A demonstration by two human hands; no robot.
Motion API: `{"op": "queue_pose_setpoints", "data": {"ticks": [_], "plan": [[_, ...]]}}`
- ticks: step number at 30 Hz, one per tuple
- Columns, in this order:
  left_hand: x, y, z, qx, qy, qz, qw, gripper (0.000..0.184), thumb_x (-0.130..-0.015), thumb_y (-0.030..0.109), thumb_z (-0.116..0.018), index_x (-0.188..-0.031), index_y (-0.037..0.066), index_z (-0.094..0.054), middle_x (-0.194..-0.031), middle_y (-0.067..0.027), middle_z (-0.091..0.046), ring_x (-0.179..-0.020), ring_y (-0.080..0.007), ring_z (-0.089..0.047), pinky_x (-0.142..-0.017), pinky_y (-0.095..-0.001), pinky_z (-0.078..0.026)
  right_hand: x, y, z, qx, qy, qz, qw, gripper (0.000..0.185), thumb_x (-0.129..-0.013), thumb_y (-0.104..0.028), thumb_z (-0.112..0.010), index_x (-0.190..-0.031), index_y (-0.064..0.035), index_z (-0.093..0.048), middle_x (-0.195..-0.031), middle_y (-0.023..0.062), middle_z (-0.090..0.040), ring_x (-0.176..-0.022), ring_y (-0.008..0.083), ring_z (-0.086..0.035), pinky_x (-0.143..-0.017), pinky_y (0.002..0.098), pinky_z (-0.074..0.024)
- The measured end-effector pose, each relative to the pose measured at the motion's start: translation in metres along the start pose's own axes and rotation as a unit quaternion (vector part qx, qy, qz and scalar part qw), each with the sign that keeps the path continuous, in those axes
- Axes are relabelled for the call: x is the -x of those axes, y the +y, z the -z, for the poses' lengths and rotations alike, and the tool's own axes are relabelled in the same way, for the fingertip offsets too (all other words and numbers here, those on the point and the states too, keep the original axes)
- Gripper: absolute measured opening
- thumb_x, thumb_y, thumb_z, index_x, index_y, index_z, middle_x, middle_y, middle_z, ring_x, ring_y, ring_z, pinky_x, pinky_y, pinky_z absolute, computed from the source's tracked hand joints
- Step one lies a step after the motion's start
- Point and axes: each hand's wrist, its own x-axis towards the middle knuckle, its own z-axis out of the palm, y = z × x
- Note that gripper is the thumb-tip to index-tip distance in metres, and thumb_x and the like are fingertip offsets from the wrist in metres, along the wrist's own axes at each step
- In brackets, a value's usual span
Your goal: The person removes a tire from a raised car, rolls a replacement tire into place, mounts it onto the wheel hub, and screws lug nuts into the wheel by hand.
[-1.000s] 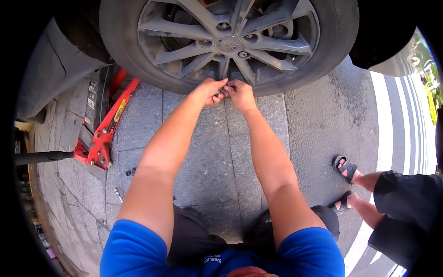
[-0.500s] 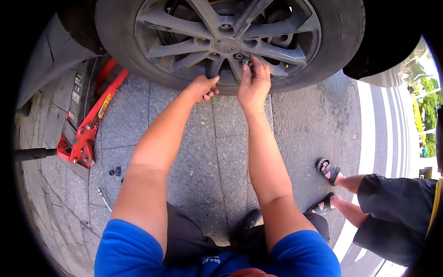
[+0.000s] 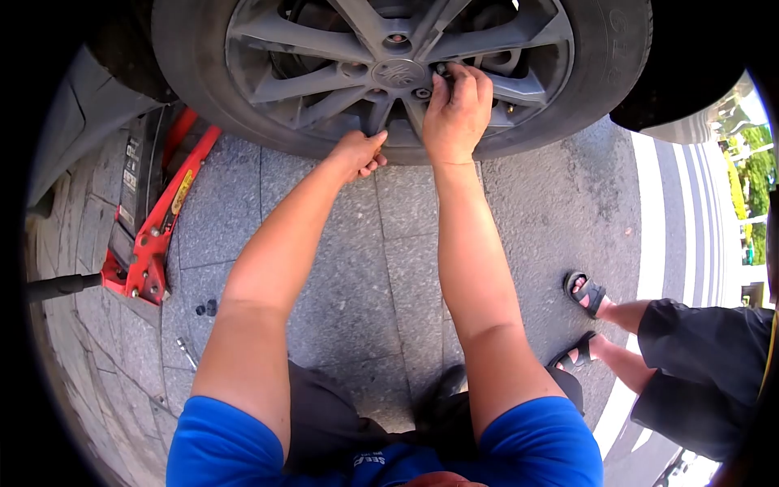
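Observation:
A car wheel with grey spokes point(image 3: 312, 40) and a black tyre point(image 3: 604, 57) fills the top of the view. My right hand point(image 3: 461, 109) is at the hub, fingertips pinched around a small metal nut point(image 3: 442, 71) at the bolt hole right of the centre cap point(image 3: 399, 74). Just below that hole, another nut point(image 3: 423, 93) sits in the wheel. My left hand point(image 3: 359, 154) is curled by the lower edge of the tyre, thumb pointing right; whatever its fingers enclose is hidden.
At the left stands a red floor jack point(image 3: 150, 252) with a black handle point(image 3: 65, 286). Small dark caps point(image 3: 207, 308) and a metal tool point(image 3: 187, 353) lie on the paving. A person in sandals point(image 3: 584, 294) and dark shorts stands at the right.
My hands were together below the wheel, then came apart. My right hand has moved up to the hub with the nut, lately from the lower bolt hole to the one right of the cap.

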Motion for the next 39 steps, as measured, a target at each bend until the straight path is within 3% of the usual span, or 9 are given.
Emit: {"op": "queue_pose_setpoints", "data": {"ticks": [10,16,25,28,30,31,32,35,39], "plan": [[0.005,0.002,-0.003,0.006,0.019,0.008,1.0,0.041,-0.098,0.034,-0.054,-0.079,-0.001,-0.048,-0.069,-0.0104,-0.057,-0.046,-0.0089,-0.041,-0.035,-0.025,-0.029,0.0,0.001,-0.012,0.018,0.035,-0.001,0.999,0.022,-0.075,-0.009,-0.073,-0.091,-0.0047,-0.058,-0.095,0.0112,-0.06,-0.089,0.0328,-0.057,-0.077,0.0413,-0.0476],[0.003,0.001,0.0,-0.008,0.007,0.008,1.0,0.038,-0.098,0.035,-0.054,-0.081,0.002,-0.048,-0.069,-0.01,-0.057,-0.047,-0.0075,-0.041,-0.035,-0.0205,-0.028,-0.002,0.0,-0.011,0.013,0.044,0.0,0.999,0.021,-0.074,-0.009,-0.077,-0.088,-0.0023,-0.062,-0.09,0.0121,-0.062,-0.085,0.031,-0.059,-0.076,0.0387,-0.0484],[0.003,0.002,-0.001,0.005,0.008,0.019,1.0,0.04,-0.098,0.035,-0.054,-0.079,0.0,-0.048,-0.067,-0.0107,-0.058,-0.047,-0.0093,-0.041,-0.035,-0.0243,-0.028,-0.003,-0.003,-0.001,0.028,-0.014,0.013,0.999,0.009,-0.079,-0.007,-0.07,-0.087,-0.0035,-0.067,-0.089,0.0108,-0.063,-0.084,0.0292,-0.06,-0.073,0.038,-0.049],[0.005,0.005,-0.002,-0.007,0.02,0.025,0.999,0.041,-0.098,0.035,-0.054,-0.079,0.0,-0.048,-0.068,-0.0112,-0.058,-0.046,-0.0093,-0.042,-0.035,-0.0241,-0.028,-0.005,-0.015,-0.008,0.058,-0.003,-0.039,0.998,0.009,-0.079,-0.008,-0.07,-0.086,-0.0026,-0.068,-0.085,0.0119,-0.064,-0.081,0.0305,-0.061,-0.073,0.0392,-0.0497],[0.007,0.006,-0.003,-0.008,0.02,0.026,0.999,0.041,-0.098,0.036,-0.054,-0.079,-0.001,-0.048,-0.067,-0.0115,-0.058,-0.045,-0.0093,-0.041,-0.034,-0.024,-0.028,-0.004,-0.029,-0.013,0.03,0.016,-0.191,0.981,0.01,-0.081,-0.009,-0.069,-0.084,0.0005,-0.067,-0.08,0.0139,-0.065,-0.074,0.0311,-0.063,-0.068,0.0383,-0.0504],[0.007,0.006,-0.004,-0.008,0.021,0.025,0.999,0.041,-0.098,0.036,-0.054,-0.079,-0.001,-0.048,-0.067,-0.0115,-0.058,-0.045,-0.0093,-0.041,-0.034,-0.024,-0.028,-0.004,-0.03,-0.021,-0.028,0.044,-0.238,0.97,0.015,-0.083,-0.009,-0.068,-0.08,0.005,-0.065,-0.076,0.0148,-0.066,-0.062,0.0268,-0.062,-0.061,0.0369,-0.0499],[0.007,0.006,-0.004,-0.011,0.023,0.022,0.999,0.041,-0.098,0.036,-0.054,-0.079,-0.001,-0.048,-0.067,-0.0115,-0.058,-0.045,-0.0093,-0.041,-0.034,-0.0239,-0.028,-0.005,-0.033,-0.024,-0.029,0.045,-0.238,0.97,0.015,-0.083,-0.009,-0.068,-0.08,0.005,-0.065,-0.076,0.0148,-0.066,-0.062,0.0268,-0.062,-0.061,0.0369,-0.0499],[-0.002,-0.001,-0.001,-0.009,0.018,0.017,1.0,0.042,-0.098,0.036,-0.054,-0.08,-0.001,-0.048,-0.067,-0.0114,-0.058,-0.045,-0.0093,-0.041,-0.034,-0.0238,-0.028,-0.01,-0.039,-0.033,-0.231,0.116,-0.482,0.837,0.021,-0.084,-0.01,-0.068,-0.081,0.0096,-0.064,-0.074,0.0141,-0.067,-0.056,0.0185,-0.058,-0.058,0.0338,-0.0496],[-0.002,-0.002,-0.003,-0.008,0.014,0.007,1.0,0.041,-0.098,0.036,-0.054,-0.082,-0.002,-0.049,-0.067,-0.0116,-0.058,-0.045,-0.0095,-0.042,-0.034,-0.0235,-0.029,-0.017,-0.047,-0.021,-0.284,0.101,-0.557,0.774,0.02,-0.085,-0.011,-0.067,-0.083,0.0093,-0.065,-0.075,0.0155,-0.068,-0.06,0.0205,-0.062,-0.061,0.0332,-0.0508]]}}
